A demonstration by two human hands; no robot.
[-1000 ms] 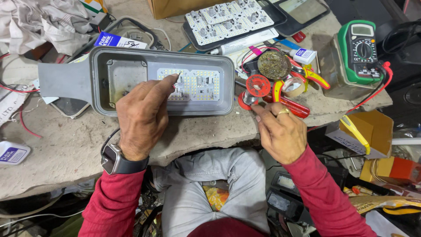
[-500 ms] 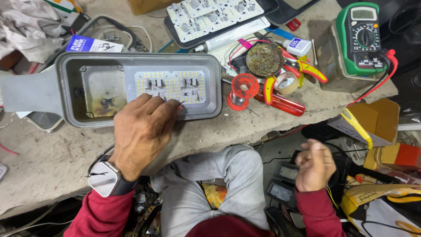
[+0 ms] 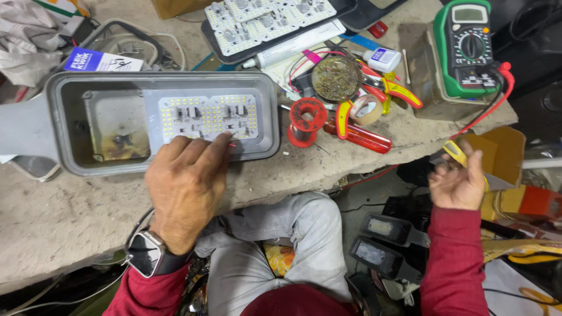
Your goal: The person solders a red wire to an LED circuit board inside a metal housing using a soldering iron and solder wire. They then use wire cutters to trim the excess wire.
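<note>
A grey street-light housing point(image 3: 55, 126) lies open on the concrete bench point(image 3: 70, 216), with a white LED board point(image 3: 208, 114) inside it. My left hand point(image 3: 187, 181) lies flat over the housing's near rim, its fingertips on the lower edge of the LED board. It wears a smartwatch point(image 3: 146, 253) and holds nothing. My right hand point(image 3: 456, 181) hangs off the bench's right edge, fingers apart. Its fingertips are at a yellow-handled tool point(image 3: 453, 151) beside a cardboard box point(image 3: 497, 152); no grip on the tool shows.
On the bench's right part are a red wire spool point(image 3: 307, 120), a tape roll point(image 3: 366, 109), red-handled pliers point(image 3: 363, 137), a round tin point(image 3: 335, 79) and a green multimeter point(image 3: 468, 47). A black tray of LED boards point(image 3: 275, 20) sits at the back. Small lamp units point(image 3: 386, 231) lie below by my knees.
My right hand left the pliers on the bench, dropped below the edge, then rose toward the yellow-handled tool on the right. My left hand stayed on the housing, fingers sliding down the LED board.
</note>
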